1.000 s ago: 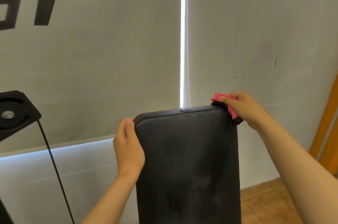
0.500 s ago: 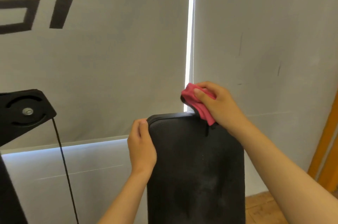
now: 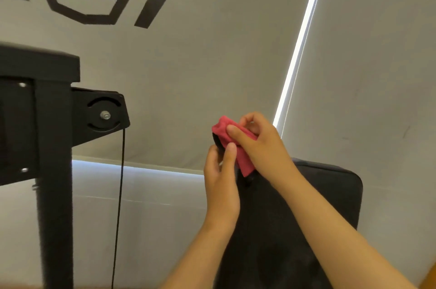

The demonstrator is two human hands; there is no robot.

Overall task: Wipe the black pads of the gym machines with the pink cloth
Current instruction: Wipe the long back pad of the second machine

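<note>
A tall black pad (image 3: 328, 196) stands upright at the lower middle, its top edge level with my hands. My right hand (image 3: 262, 144) grips the bunched pink cloth (image 3: 236, 147) over the pad's top left corner, which the cloth and fingers hide. My left hand (image 3: 220, 180) holds the pad's left edge just below that corner, thumb up beside the cloth. Both forearms cross in front of the pad's face.
A black machine frame post (image 3: 55, 170) with a pulley (image 3: 103, 115) stands at the left, and a thin black cable (image 3: 119, 206) hangs from it. Grey roller blinds (image 3: 212, 76) fill the background. A strip of wooden floor (image 3: 428, 280) shows at the bottom right.
My right hand slid the pink cloth leftward along the pad's top edge, from the right corner to the left corner. My left hand stayed on the left edge. The view shifted left.
</note>
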